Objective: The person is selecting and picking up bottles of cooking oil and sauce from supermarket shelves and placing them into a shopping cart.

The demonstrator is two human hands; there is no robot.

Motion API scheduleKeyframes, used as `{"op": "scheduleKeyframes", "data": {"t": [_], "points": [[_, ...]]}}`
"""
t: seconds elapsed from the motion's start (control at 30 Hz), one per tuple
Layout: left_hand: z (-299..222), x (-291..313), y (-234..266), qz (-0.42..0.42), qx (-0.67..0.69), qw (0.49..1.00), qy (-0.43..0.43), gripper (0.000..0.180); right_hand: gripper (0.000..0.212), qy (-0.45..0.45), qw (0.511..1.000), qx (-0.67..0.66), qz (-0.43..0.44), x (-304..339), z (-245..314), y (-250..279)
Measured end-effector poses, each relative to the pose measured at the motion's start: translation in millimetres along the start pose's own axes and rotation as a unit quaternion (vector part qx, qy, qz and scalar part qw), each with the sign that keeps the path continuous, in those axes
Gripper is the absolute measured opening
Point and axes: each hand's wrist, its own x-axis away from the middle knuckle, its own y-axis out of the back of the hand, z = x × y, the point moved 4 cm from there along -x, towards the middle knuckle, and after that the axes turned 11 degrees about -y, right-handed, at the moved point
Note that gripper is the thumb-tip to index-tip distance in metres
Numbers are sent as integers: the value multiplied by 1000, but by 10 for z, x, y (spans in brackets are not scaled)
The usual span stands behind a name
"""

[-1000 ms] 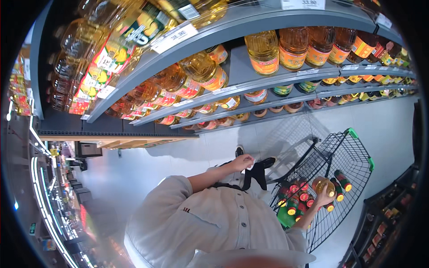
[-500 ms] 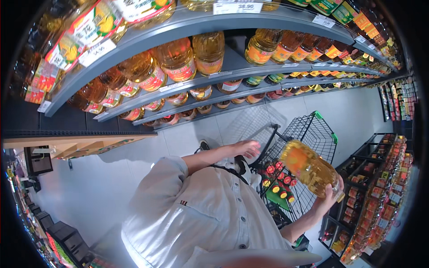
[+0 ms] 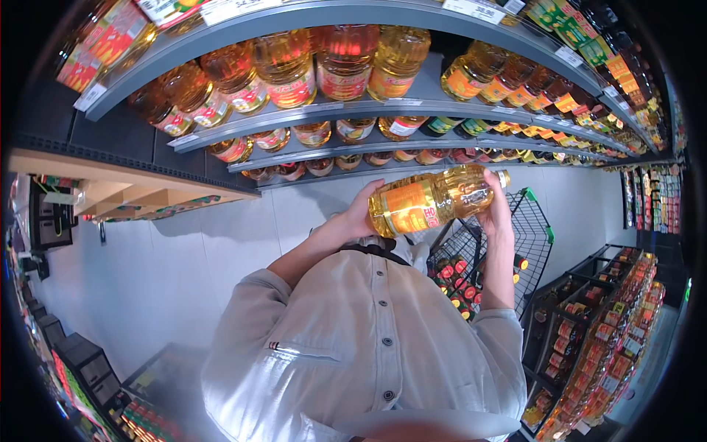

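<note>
Oil bottle point(image 3: 431, 199) was held on its side before the person's waist, left hand point(image 3: 361, 212) cupping its base, right hand point(image 3: 495, 206) clasping it near the cap. Stocked shelves point(image 3: 294, 117) curved beyond; a dark rack point(image 3: 546, 303) stood to the right. The bottle and right forearm hid part of a wire cart point(image 3: 532, 239) with small bottles point(image 3: 459, 283) inside. Several fingertips were hidden; the top shelf's goods were cut off.

bottle point(image 3: 451, 195): golden, orange label point(image 3: 407, 206) | cart point(image 3: 533, 243): black, green corners point(image 3: 530, 195) | shirt point(image 3: 331, 309): pale grey
</note>
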Motion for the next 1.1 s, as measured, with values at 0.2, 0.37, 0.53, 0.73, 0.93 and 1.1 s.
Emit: {"op": "scheduleKeyframes", "data": {"t": [0.2, 0.37, 0.53, 0.73, 0.93, 1.1], "points": [[-160, 223, 150, -49, 5, 999, 13, 64, 50, -3, 1000, 26, 16, -103, 65, -454], [-166, 270, 115, -66, 11, 998, -1, 67, 52, -14, 999, 35, 30, -170, 113, -476], [-99, 138, 128, -59, 61, 996, 8, 67, 53, -7, 997, 57, 42, -236, 212, -480], [-4, -93, -8, -33, 88, 995, 27, 67, 59, 7, 995, 100, 27, -253, 413, -342], [223, -407, -257, -34, 119, 991, 44, 67, 67, 31, 987, 161, 4, -245, 742, -134], [325, -672, -407, 27, 117, 993, 11, 61, 59, 50, 978, 202, 15, -327, 1017, -20]]}}
